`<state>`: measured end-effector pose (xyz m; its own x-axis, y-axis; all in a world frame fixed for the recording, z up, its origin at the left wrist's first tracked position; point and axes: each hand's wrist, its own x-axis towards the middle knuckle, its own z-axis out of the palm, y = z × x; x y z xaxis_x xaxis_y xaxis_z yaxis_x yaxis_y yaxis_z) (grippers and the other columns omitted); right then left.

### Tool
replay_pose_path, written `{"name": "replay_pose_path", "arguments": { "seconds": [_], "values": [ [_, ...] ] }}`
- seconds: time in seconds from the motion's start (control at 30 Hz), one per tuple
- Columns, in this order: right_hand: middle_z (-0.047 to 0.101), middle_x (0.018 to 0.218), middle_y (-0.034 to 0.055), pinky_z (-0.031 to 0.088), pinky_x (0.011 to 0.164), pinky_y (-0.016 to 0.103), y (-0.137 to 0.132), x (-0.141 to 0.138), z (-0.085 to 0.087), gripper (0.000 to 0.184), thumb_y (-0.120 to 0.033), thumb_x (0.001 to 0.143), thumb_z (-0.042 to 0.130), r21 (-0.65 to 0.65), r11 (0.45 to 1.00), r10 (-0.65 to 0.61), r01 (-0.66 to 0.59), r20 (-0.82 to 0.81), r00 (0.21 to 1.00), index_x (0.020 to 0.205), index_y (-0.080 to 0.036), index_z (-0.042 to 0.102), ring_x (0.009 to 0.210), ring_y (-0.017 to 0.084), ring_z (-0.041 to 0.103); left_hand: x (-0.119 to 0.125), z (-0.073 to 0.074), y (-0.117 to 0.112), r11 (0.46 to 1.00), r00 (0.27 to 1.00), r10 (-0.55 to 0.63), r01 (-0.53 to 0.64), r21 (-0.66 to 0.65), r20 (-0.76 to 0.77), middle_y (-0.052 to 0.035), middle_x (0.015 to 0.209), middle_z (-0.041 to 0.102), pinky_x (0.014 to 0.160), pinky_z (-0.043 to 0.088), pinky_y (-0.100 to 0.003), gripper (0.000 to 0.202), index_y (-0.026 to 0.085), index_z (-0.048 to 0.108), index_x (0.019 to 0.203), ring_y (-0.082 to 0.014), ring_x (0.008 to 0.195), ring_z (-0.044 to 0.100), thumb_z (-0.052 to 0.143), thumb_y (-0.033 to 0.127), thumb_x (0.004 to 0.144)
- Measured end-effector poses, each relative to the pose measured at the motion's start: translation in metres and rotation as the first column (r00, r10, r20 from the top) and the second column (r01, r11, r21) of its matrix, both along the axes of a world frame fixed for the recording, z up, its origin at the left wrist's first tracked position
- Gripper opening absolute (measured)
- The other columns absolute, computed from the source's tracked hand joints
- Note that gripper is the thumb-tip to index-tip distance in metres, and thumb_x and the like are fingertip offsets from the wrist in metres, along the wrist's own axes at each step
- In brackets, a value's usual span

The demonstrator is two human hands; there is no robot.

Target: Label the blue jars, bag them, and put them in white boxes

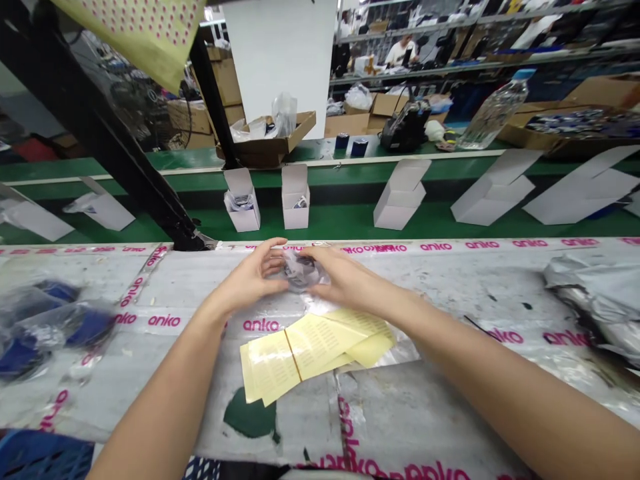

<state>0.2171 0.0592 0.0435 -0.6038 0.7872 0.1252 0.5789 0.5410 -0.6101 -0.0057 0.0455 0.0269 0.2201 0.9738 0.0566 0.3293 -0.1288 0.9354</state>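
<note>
Between my two hands is a small clear plastic bag [301, 275] with something dark and coiled in it, blurred by motion. My left hand [257, 273] curls its fingers and thumb against the bag's left side. From the right, my right hand [337, 275] grips the bag with thumb and fingers. Just below them lies a fanned stack of yellow printed slips [310, 350], with a brown rubber band across it and a clear plastic sheet partly under it.
Open white boxes [296, 208] stand along the green conveyor [340, 207] beyond the table. At left lie blue items in plastic bags [60, 320]. Grey plastic packaging [600, 293] lies at right. A black post [125, 153] rises at the left, and a bottle [495, 110] sits on the far ledge.
</note>
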Motion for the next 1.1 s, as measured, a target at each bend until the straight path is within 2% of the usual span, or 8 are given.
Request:
{"name": "replay_pose_path", "arguments": {
  "seconds": [0.13,0.3,0.47,0.63,0.77,0.83,0.9,1.1],
  "values": [
    [0.072,0.114,0.0131,0.053,0.088,0.04,0.014,-0.018,-0.005,0.048,-0.027,0.083,0.079,-0.231,0.965,-0.174,0.128,-0.193,0.966,0.125,-0.017,0.058,0.103,0.027,0.068,0.0,0.004,0.0,0.978,0.963,0.072,-0.017,-0.207,0.26,-0.0093,0.113,0.069,0.094,0.057,-0.039,0.096,0.026,0.04,0.147,-0.0212,0.1,0.071,0.087,0.016,0.064],
    [0.074,0.106,0.0108,0.053,0.079,0.035,0.021,-0.038,0.011,0.03,-0.038,0.093,0.067,-0.283,0.951,-0.205,0.127,-0.264,0.943,0.114,-0.017,0.068,0.09,0.023,0.069,-0.003,0.014,0.003,0.894,0.786,0.297,-0.03,-0.446,0.542,-0.0076,0.096,0.073,0.072,0.063,-0.032,0.042,0.018,0.054,0.128,-0.0163,0.076,0.072,0.068,0.022,0.089],
    [0.075,0.094,0.0077,0.052,0.08,0.032,0.026,-0.048,0.014,0.019,-0.014,0.08,0.075,-0.245,0.948,-0.257,0.204,-0.209,0.944,0.098,-0.018,0.079,0.092,0.024,0.068,-0.003,0.02,0.002,0.856,0.805,0.301,0.009,-0.517,0.512,-0.0122,0.093,0.074,0.066,0.063,-0.028,0.026,0.011,0.063,0.109,-0.0192,0.073,0.076,0.055,0.033,0.099],
    [0.064,0.055,0.0025,0.047,0.051,0.026,0.041,-0.051,0.013,0.021,-0.012,0.089,0.06,-0.377,0.897,-0.308,0.232,-0.155,0.939,0.097,-0.011,0.079,0.05,0.016,0.059,-0.001,0.012,-0.001,0.935,0.936,0.324,-0.295,-0.196,0.137,-0.0018,0.067,0.071,0.041,0.048,-0.021,0.039,0.016,0.057,0.121,-0.0157,0.045,0.066,0.07,0.032,0.088],
    [0.075,0.101,0.0103,0.055,0.068,0.03,0.04,-0.054,0.019,0.035,-0.017,0.088,0.067,-0.292,0.935,-0.259,0.204,-0.165,0.952,0.122,-0.015,0.072,0.07,0.017,0.068,-0.008,0.009,0.001,0.912,0.909,0.41,-0.408,-0.042,0.071,0.0043,0.039,0.055,0.034,0.032,-0.017,0.015,0.014,0.067,0.094,-0.0095,0.029,0.044,0.064,0.027,0.088],
    [0.064,0.133,0.0133,0.055,0.083,0.034,0.035,-0.059,0.018,0.067,-0.026,0.076,0.084,-0.171,0.98,-0.122,0.104,-0.101,0.987,0.139,-0.021,0.061,0.094,0.023,0.07,-0.011,0.01,0.001,0.893,0.888,0.446,-0.449,0.003,0.107,0.005,0.038,0.054,0.036,0.033,-0.016,0.014,0.015,0.067,0.092,-0.009,0.031,0.045,0.062,0.028,0.088],
    [0.055,0.143,0.0152,0.054,0.089,0.038,0.029,-0.067,0.014,0.089,-0.029,0.067,0.09,-0.054,0.999,0.007,-0.005,0.036,0.999,0.148,-0.024,0.052,0.109,0.029,0.066,-0.01,0.012,0.0,0.886,0.878,0.446,-0.461,0.057,0.174,0.0047,0.045,0.058,0.039,0.036,-0.016,0.015,0.017,0.067,0.095,-0.0087,0.035,0.049,0.061,0.028,0.087],
    [0.07,0.107,0.0103,0.053,0.083,0.038,0.05,-0.078,0.027,0.045,-0.027,0.075,0.079,0.053,0.999,-0.013,0.006,0.128,0.992,0.119,-0.019,0.07,0.096,0.03,0.069,-0.011,0.021,-0.003,0.71,0.791,0.386,-0.583,0.394,0.475,-0.0073,0.12,0.064,0.044,0.043,-0.017,0.01,0.018,0.067,0.094,-0.0041,0.055,0.059,0.064,0.023,0.086]
  ]
}}
